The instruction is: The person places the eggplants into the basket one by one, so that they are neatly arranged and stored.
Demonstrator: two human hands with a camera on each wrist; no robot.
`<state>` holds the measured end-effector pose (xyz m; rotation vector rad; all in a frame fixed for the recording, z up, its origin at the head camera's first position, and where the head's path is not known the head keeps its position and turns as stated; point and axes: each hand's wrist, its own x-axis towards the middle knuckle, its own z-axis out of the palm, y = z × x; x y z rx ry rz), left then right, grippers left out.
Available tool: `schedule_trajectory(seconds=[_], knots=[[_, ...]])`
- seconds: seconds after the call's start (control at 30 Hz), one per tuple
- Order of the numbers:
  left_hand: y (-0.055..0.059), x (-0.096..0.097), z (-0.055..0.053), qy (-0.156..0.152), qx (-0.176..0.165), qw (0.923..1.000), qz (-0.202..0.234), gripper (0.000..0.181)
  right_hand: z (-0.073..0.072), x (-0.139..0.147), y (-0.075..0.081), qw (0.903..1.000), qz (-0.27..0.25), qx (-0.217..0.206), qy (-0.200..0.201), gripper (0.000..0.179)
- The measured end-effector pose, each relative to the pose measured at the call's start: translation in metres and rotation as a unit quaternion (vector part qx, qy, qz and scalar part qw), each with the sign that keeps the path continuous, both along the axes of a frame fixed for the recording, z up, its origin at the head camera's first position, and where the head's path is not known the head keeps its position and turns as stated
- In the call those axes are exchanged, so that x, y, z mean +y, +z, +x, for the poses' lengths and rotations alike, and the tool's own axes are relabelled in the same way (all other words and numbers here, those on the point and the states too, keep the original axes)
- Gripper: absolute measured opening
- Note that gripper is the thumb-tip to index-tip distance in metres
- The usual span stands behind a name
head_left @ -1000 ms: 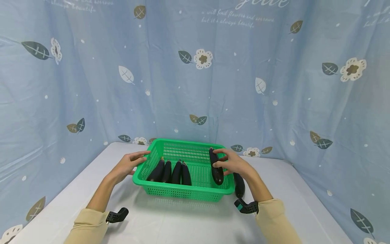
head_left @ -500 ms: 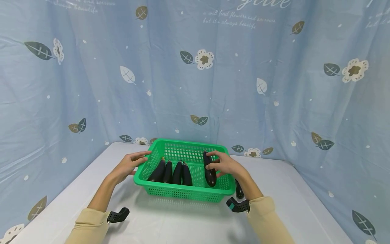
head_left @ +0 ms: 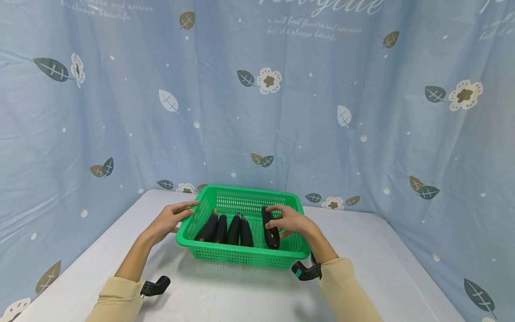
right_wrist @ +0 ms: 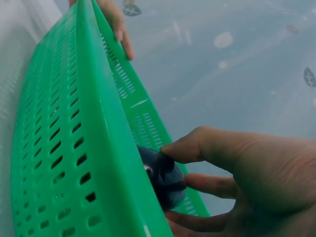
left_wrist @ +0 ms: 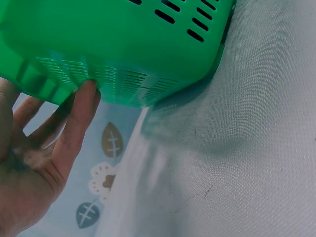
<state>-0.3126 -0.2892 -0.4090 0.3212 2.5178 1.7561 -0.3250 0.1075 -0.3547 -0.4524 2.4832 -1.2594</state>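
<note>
A green plastic basket point(head_left: 241, 256) stands on the white table, with several dark eggplants point(head_left: 234, 230) lying side by side in its left half. My left hand point(head_left: 168, 220) holds the basket's left end, some fingers over the rim and others against the outer wall, as the left wrist view point(left_wrist: 49, 143) also shows. Inside the right half, my right hand point(head_left: 290, 220) pinches another eggplant point(head_left: 270, 237) between thumb and fingers, stem end away from me. In the right wrist view, the basket's near wall partly covers this eggplant point(right_wrist: 165, 180).
Outside the basket's right end, one more eggplant point(head_left: 313, 259) lies on the table point(head_left: 225, 295), mostly hidden behind my right wrist. A blue patterned curtain point(head_left: 225, 112) hangs behind the table and along its sides.
My right hand has carried its eggplant leftward and slightly down within the basket, towards the others. The forearm now covers most of the eggplant outside. My left hand has stayed put.
</note>
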Motion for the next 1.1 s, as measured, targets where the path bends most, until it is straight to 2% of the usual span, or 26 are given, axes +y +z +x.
schedule_trajectory(seconds=[0.47, 1.1], knots=[[-0.002, 0.0, -0.001, 0.0, 0.002, 1.0, 0.003, 0.058, -0.004, -0.011, 0.002, 0.9994, 0.019, -0.028, 0.0, 0.06], [-0.002, 0.001, -0.001, 0.003, 0.0, 1.0, 0.002, 0.057, -0.013, -0.02, -0.008, 0.9979, 0.038, -0.048, 0.02, 0.058]])
